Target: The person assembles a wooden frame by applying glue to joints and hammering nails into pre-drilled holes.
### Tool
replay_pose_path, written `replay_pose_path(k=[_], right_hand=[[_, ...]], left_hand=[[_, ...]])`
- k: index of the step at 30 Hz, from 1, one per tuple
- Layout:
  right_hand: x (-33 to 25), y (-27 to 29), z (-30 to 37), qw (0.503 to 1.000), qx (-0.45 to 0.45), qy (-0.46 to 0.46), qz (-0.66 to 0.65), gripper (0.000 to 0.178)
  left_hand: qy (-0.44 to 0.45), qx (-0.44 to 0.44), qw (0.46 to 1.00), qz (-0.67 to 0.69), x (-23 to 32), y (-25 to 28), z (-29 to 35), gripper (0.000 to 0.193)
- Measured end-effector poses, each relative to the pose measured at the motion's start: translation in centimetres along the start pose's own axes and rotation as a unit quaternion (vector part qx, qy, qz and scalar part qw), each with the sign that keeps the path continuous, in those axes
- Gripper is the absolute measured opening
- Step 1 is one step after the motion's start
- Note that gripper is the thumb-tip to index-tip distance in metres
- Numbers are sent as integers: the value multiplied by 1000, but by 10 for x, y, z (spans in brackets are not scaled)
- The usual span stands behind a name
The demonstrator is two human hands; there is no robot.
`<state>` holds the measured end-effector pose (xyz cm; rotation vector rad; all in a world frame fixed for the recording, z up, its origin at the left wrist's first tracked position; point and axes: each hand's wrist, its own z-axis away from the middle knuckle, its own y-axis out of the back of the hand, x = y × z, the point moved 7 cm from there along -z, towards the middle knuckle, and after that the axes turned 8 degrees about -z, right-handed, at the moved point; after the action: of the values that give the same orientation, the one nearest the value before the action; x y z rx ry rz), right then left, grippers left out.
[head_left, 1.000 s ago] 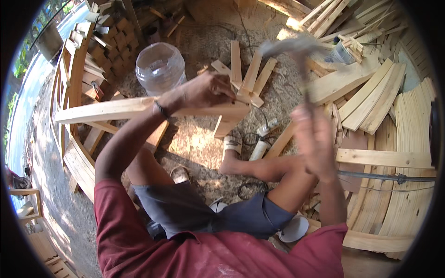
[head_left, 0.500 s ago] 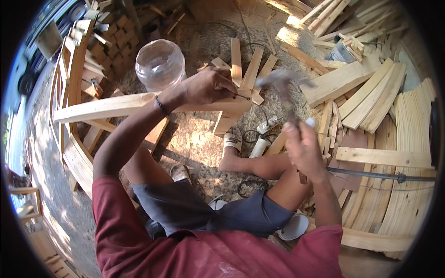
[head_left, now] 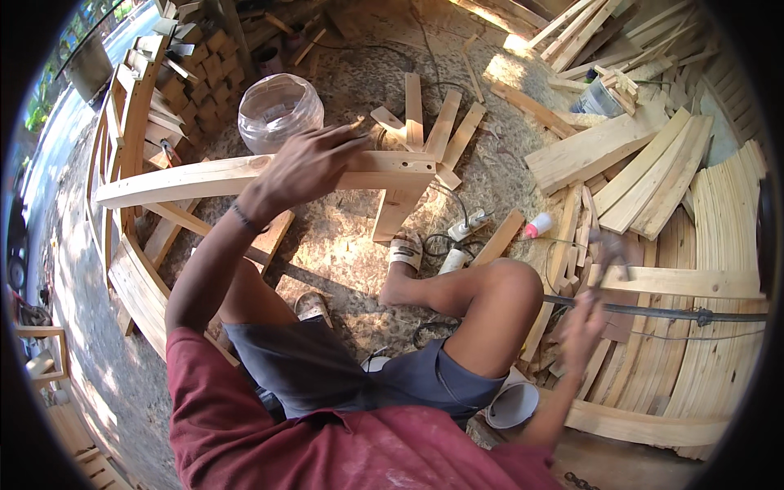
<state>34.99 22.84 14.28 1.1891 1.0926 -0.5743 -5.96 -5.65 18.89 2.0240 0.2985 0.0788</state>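
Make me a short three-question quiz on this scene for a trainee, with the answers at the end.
1. Which tool is in the right hand: A, a saw; B, a hammer; C, a drill?
2. True or false: in this view, the left hand is over the curved wooden beam.
3. Which hand is nearer the clear plastic container?

Key: 1, B; 2, true; 3, the left hand.

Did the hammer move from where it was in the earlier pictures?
Yes. The hammer, in the right hand, has moved rightward and lower in the view, ending farther from the white power strip on the ground.
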Motion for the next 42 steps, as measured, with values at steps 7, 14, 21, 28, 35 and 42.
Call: replay_pose_path(k=[7, 14, 21, 28, 35, 42], right_hand=[[314, -87, 97, 908, -333, -128, 219, 29], [330, -152, 75, 876, -342, -64, 333, 30], [302, -143, 33, 865, -323, -32, 383, 30], [151, -107, -25, 898, -217, 37, 380, 32], [-118, -92, -67, 916, -132, 373, -65, 18], [-304, -144, 55, 804, -220, 529, -158, 15]], left_hand=[[81, -75, 992, -63, -31, 4, 41, 62], [95, -67, 980, -162, -58, 13, 63, 54], [302, 122, 925, -195, -92, 208, 73, 52], [323, 367, 812, -318, -78, 359, 103, 35], [402, 560, 713, 127, -50, 347, 132, 45], [409, 601, 639, 250, -22, 297, 178, 71]])
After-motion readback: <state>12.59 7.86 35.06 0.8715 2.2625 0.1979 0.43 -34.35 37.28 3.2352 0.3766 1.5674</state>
